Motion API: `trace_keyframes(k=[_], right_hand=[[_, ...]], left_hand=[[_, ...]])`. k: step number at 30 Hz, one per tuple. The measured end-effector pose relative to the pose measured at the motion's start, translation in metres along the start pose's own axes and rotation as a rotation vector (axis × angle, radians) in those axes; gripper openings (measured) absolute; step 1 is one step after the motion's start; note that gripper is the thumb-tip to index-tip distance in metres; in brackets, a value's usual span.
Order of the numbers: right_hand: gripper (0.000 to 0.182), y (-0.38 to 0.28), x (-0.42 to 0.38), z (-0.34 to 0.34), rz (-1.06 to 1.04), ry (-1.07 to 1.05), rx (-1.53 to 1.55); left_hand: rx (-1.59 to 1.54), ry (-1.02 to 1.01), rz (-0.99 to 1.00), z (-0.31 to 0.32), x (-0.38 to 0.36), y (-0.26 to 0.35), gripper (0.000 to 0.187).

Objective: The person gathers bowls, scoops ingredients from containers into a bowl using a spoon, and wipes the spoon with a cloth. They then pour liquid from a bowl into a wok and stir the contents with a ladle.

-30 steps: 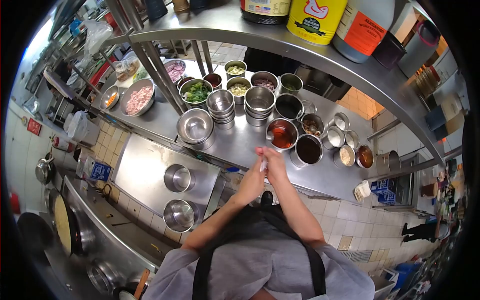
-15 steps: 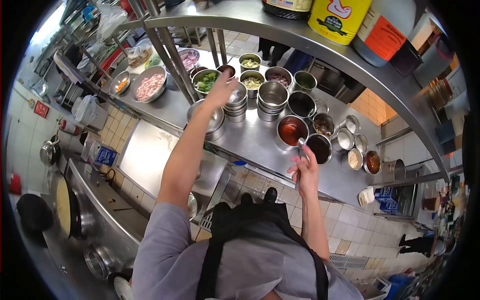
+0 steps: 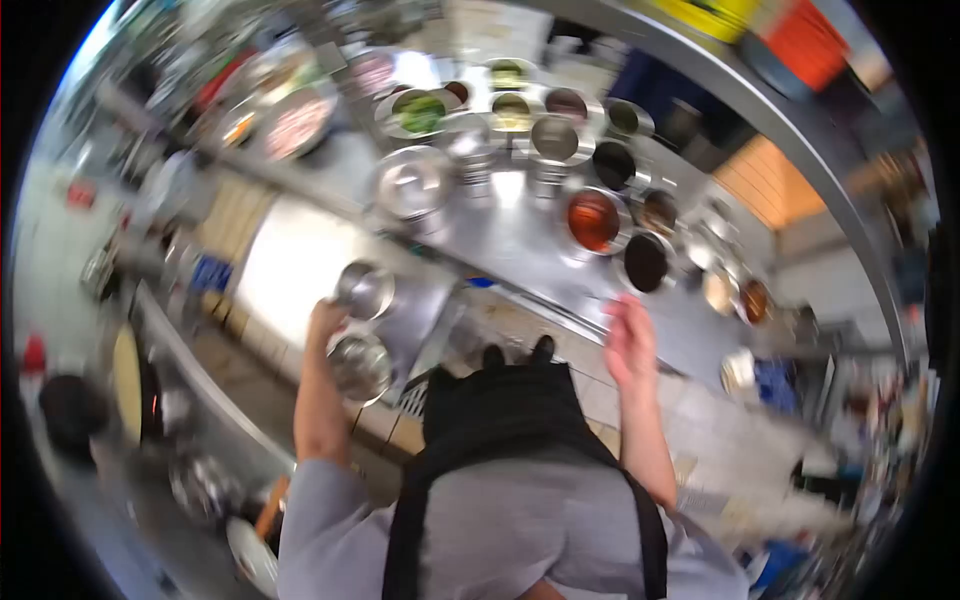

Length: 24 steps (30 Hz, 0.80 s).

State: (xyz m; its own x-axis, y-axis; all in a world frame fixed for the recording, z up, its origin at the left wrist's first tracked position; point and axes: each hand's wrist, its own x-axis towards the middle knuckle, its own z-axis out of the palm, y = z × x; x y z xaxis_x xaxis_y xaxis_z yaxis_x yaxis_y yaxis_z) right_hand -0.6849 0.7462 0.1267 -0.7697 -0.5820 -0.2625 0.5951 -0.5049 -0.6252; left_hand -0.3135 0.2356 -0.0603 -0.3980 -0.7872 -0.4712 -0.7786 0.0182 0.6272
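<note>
— Steel cup (image 3: pixel 364 289), small and round, sits at the left hand (image 3: pixel 325 322), about nine o'clock from our apron; a second steel bowl (image 3: pixel 360 367) lies just below it, toward seven o'clock.

— Is our left hand closed on it?

— Fingers appear wrapped at the near rim, though motion blur leaves us unable to say whether the grip is firm or only a touch. We would call it clamped on the cup, with that hedge.

— And the right hand (image 3: pixel 630 345)?

— Well apart from the left, at about three o'clock, fingers loosely spread above the counter edge (image 3: pixel 560 320). Whether it holds anything thin we cannot tell.

— How will the cup handle?

— We judge it light, stiff and unbreakable, but smooth and likely slick from kitchen work. The rolled rim, pinched between thumb and fingers, looks the surest hold; the polished wall would slide.

— How does it look?

— Bright, mirror-like metal, straight-sided, open mouth up, and seemingly empty, though the inside is too smeared to be sure.

— Around it?

— At twelve o'clock, rows of steel pots: a red sauce (image 3: pixel 594 220), a dark sauce (image 3: pixel 646 262), chopped greens (image 3: pixel 420 112). A large empty bowl (image 3: pixel 412 184) stands at eleven.
</note>
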Motion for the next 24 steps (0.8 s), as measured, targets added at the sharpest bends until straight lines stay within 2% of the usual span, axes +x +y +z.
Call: trace_keyframes(k=[1, 2, 3, 4, 7, 9, 10, 14, 17, 19, 22, 24], right_hand=[[0.025, -0.004, 0.005, 0.030, -0.018, 0.138, -0.136], [0.022, -0.015, 0.005, 0.030, 0.038, 0.093, -0.394], [0.023, -0.017, 0.003, 0.033, -0.015, 0.143, -0.595], [0.023, -0.015, 0.004, 0.024, -0.053, 0.147, -0.644], [0.022, -0.014, -0.002, -0.022, -0.139, 0.204, -0.725], [0.021, -0.019, -0.017, -0.034, -0.162, 0.301, -0.701], [0.020, -0.027, -0.025, -0.043, -0.150, 0.370, -0.649], [0.018, -0.068, -0.045, -0.094, -0.231, 0.593, -0.609], [0.018, -0.112, -0.047, -0.130, -0.375, 0.660, -0.590], [0.018, -0.146, -0.044, -0.155, -0.442, 0.640, -0.600], [0.017, -0.193, -0.029, -0.190, -0.482, 0.582, -0.663], [0.016, -0.224, -0.016, -0.201, -0.543, 0.592, -0.717]], left_hand=[[0.141, 0.051, -0.068, 0.001, -0.027, 0.041, 0.027], [0.034, 0.017, -0.006, 0.005, -0.021, 0.038, 0.021], [-0.062, -0.026, -0.059, 0.004, -0.026, 0.054, 0.020], [-0.398, 0.090, -0.001, 0.011, -0.022, 0.042, 0.022], [-0.213, 0.128, 0.080, 0.006, -0.012, 0.035, 0.014], [0.144, 0.305, 0.246, 0.004, -0.009, 0.034, 0.012], [0.341, 0.414, 0.339, 0.007, -0.031, 0.062, 0.013], [0.452, 0.348, 0.444, 0.021, -0.060, 0.122, 0.015], [0.360, 0.166, 0.428, 0.055, -0.101, 0.172, 0.015], [0.180, 0.011, 0.409, 0.094, -0.113, 0.177, 0.012], [-0.205, -0.239, 0.218, 0.180, -0.167, 0.226, 0.010], [-0.339, -0.360, 0.127, 0.236, -0.211, 0.267, 0.010]])
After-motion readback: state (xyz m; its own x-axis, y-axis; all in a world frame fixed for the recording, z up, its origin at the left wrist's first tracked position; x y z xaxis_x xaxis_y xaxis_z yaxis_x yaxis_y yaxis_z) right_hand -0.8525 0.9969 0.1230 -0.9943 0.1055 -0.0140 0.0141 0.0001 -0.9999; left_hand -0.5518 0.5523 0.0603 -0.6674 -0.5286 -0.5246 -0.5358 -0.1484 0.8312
